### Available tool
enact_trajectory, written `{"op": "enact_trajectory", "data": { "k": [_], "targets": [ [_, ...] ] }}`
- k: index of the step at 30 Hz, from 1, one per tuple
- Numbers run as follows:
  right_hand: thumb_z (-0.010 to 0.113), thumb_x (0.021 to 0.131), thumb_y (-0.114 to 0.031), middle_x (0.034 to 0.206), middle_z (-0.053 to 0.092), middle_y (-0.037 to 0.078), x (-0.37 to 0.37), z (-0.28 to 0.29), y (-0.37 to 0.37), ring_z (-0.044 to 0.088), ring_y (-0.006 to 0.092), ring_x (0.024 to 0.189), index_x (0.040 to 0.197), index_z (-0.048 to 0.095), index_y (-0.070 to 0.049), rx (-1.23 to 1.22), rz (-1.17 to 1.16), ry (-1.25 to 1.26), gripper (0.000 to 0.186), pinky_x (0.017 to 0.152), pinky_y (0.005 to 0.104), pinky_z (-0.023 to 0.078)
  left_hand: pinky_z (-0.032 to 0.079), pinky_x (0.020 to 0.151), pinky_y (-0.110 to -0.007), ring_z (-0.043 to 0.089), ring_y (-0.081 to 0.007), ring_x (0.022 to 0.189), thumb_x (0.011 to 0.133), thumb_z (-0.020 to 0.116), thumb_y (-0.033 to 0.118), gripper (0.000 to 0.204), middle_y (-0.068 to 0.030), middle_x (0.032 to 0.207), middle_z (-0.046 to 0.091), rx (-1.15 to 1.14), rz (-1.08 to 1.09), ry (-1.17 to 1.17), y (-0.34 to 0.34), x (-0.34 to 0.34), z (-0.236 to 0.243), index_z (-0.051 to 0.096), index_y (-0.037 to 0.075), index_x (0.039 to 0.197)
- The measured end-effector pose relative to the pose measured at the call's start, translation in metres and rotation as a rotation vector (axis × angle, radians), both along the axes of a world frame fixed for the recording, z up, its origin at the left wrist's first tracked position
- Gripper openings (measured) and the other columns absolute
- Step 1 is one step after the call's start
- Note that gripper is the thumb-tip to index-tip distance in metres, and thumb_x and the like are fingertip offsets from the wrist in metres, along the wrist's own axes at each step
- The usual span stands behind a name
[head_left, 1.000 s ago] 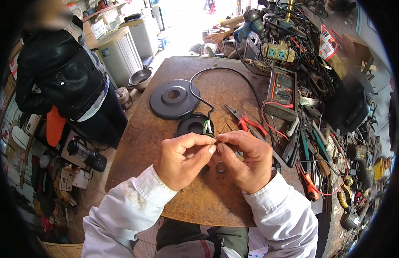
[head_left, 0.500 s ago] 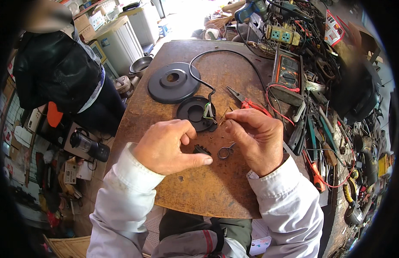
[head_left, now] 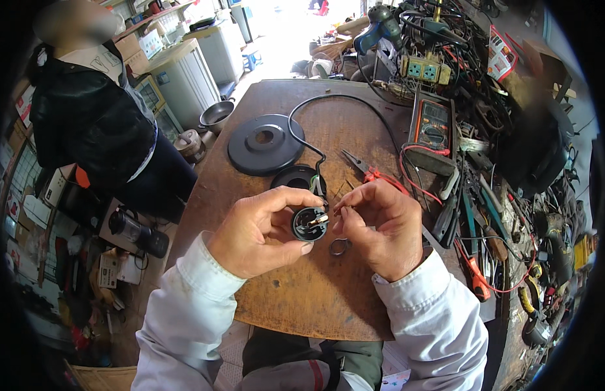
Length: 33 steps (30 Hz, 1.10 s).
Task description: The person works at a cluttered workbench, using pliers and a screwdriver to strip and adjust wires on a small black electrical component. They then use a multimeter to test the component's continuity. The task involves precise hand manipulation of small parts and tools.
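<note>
Between the thumb and fingers of my left hand (head_left: 250,234) is a round black plastic connector (head_left: 300,225), its open face with metal contacts turned up and toward the right. My right hand (head_left: 390,231) is pinched close beside it, with a small copper-coloured piece (head_left: 338,211) at its fingertips, mostly hidden. A dark metal ring (head_left: 339,247) lies on the table below the right fingertips. Behind my left hand is a small black round base (head_left: 289,176), with loose wires and a black cord (head_left: 374,107). Farther back lies a larger black disc-shaped cover (head_left: 240,146) with a centre hole.
Red-handled long-nose pliers (head_left: 354,159) and a multimeter (head_left: 434,124) with red leads are on the wooden table (head_left: 296,306) to the right. Beyond its right side are heaped tools (head_left: 475,215) and cables. A person (head_left: 94,117) stands at the left.
My left hand has picked up the round connector from the table and brought it near the right fingertips. My right hand has shifted slightly down and left, still pinched.
</note>
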State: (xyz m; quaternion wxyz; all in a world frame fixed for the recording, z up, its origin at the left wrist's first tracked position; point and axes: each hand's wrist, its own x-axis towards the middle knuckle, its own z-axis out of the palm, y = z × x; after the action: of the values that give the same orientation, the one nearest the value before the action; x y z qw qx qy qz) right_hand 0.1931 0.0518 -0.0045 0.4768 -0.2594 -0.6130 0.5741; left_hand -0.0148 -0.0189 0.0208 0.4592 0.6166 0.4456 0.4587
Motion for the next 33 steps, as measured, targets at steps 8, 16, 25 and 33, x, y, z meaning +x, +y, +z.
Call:
{"op": "enact_trajectory", "data": {
  "k": [8,16,25,33],
  "targets": [
    [0.065,0.093,0.003,0.089,0.071,0.004,0.001,0.001,-0.001,0.069,0.0085,0.082,0.102,0.065,0.002,0.094,0.01,-0.049,0.01,0.074,0.0238,0.054,0.055,0.098,-0.031,0.065,-0.018,0.116,0.084,0.068,-0.014,0.053,-0.0123,0.127,0.063,0.013,0.006,0.03,0.005,0.0,-0.004,0.054,-0.004,0.135],
    [0.07,0.09,0.001,0.09,0.073,0.009,0.001,0.002,-0.003,0.072,0.0135,0.083,0.103,0.07,0.003,0.183,-0.026,-0.185,0.012,0.073,0.0261,0.056,0.055,0.097,-0.031,0.066,-0.0168,0.114,0.09,0.067,-0.004,0.051,-0.0128,0.126,0.064,0.029,-0.002,0.082,0.004,0.002,-0.001,0.053,-0.005,0.139],
    [0.073,0.085,0.006,0.099,0.07,0.011,0.0,0.0,0.0,0.07,0.0146,0.088,0.103,0.071,0.004,0.49,-0.094,-0.241,0.018,0.076,0.026,0.056,0.055,0.085,-0.026,0.066,-0.0116,0.101,0.093,0.069,0.005,0.044,-0.0108,0.119,0.066,0.126,0.046,0.145,0.007,-0.001,-0.01,0.058,-0.005,0.135],
    [0.068,0.088,0.007,0.099,0.07,0.01,0.002,0.002,-0.002,0.071,0.0142,0.089,0.101,0.067,0.005,0.247,-0.049,-0.197,0.013,0.079,0.0264,0.057,0.054,0.079,-0.022,0.066,-0.0068,0.091,0.092,0.069,0.005,0.039,-0.0064,0.108,0.07,0.029,0.108,0.058,0.004,0.003,-0.002,0.061,-0.005,0.129]
  ]
}}
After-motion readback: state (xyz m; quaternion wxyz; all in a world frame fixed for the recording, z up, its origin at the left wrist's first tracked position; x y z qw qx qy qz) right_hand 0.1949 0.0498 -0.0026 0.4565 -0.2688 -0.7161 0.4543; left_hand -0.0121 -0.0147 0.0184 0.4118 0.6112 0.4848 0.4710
